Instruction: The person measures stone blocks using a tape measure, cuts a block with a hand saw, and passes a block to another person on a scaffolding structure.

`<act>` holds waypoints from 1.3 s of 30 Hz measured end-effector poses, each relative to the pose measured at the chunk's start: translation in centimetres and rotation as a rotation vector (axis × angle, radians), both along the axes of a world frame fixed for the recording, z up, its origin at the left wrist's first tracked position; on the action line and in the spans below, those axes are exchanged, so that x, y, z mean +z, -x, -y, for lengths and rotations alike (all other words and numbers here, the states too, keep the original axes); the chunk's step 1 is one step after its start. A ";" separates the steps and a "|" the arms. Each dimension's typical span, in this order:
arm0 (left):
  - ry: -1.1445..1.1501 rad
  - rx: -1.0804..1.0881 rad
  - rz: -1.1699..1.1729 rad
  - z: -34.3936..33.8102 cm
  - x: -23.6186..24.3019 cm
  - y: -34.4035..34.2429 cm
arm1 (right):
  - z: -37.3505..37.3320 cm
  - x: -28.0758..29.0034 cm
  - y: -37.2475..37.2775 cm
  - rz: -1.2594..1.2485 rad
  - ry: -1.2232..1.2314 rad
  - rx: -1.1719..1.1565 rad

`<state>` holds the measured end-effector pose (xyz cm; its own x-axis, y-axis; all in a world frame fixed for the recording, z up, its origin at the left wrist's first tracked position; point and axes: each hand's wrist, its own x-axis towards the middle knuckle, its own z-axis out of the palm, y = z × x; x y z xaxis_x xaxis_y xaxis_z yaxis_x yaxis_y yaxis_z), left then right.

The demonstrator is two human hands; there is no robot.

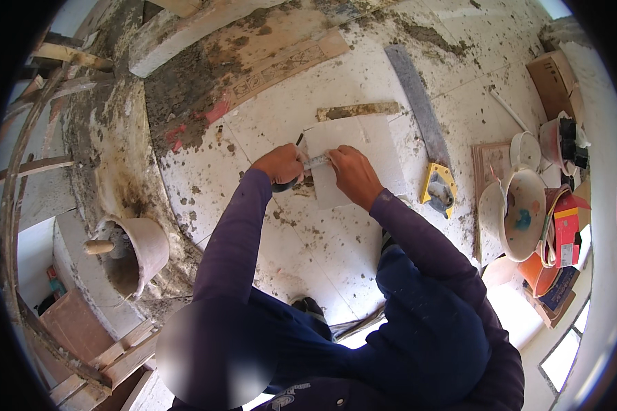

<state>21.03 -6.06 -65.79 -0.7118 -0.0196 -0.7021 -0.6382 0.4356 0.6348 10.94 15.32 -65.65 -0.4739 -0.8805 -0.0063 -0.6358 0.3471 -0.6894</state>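
In the middle, a square white panel (373,147) lies on the dirty white floor. My left hand (279,166) is closed at its left edge around a tape measure, and part of a dark rounded case shows beneath the fingers. A short pale strip of its blade (315,162) spans the gap between my hands. My right hand (355,175) rests over the panel and pinches the other end of this strip. Out of the left fist sticks a thin dark pencil-like stick (299,139). Just right of the panel lies a handsaw (418,96) with a yellow and grey handle (439,190).
A dirty narrow strip (358,111) lies beyond the panel. At left stands a mortar-stained bucket (147,250) with a wooden handle (99,246) poking out. Pale basins (524,212), a red box (567,236) and a cardboard box (554,83) crowd the right wall.
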 end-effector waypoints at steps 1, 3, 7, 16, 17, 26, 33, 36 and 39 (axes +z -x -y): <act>-0.017 0.018 0.001 -0.3 -0.1 -0.4 | -0.2 0.1 -0.2 0.005 -0.010 0.008; -0.034 0.010 -0.005 -0.8 -0.2 -1.0 | -0.8 0.3 -0.7 0.025 -0.007 0.010; 0.014 -0.021 0.014 -1.4 0.2 -1.7 | -1.5 0.3 -1.5 0.026 -0.002 0.019; 0.005 -0.030 0.009 -4.0 0.6 -3.1 | -4.0 0.5 -2.4 0.050 -0.027 0.065; 0.008 -0.029 -0.008 -4.2 0.5 -3.4 | -4.1 0.6 -2.5 0.060 -0.025 0.068; 0.006 -0.049 -0.021 -7.0 -0.8 -6.7 | -6.8 0.5 -4.3 0.101 0.013 0.138; -0.017 -0.038 -0.082 -9.2 -2.2 -9.4 | -9.6 -0.7 -5.5 0.078 0.040 0.223; 0.022 -0.024 -0.039 -11.5 -2.9 -11.2 | -11.9 -2.4 -5.9 0.098 0.058 0.306; -0.017 -0.094 -0.158 -12.2 -1.8 -10.8 | -12.3 -1.8 -5.4 0.099 0.138 0.327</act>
<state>31.86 6.16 -67.63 -0.8112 0.0630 -0.5813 -0.4871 0.4773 0.7314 16.38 27.61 -67.50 -0.1699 -0.9812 0.0913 -0.6258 0.0358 -0.7792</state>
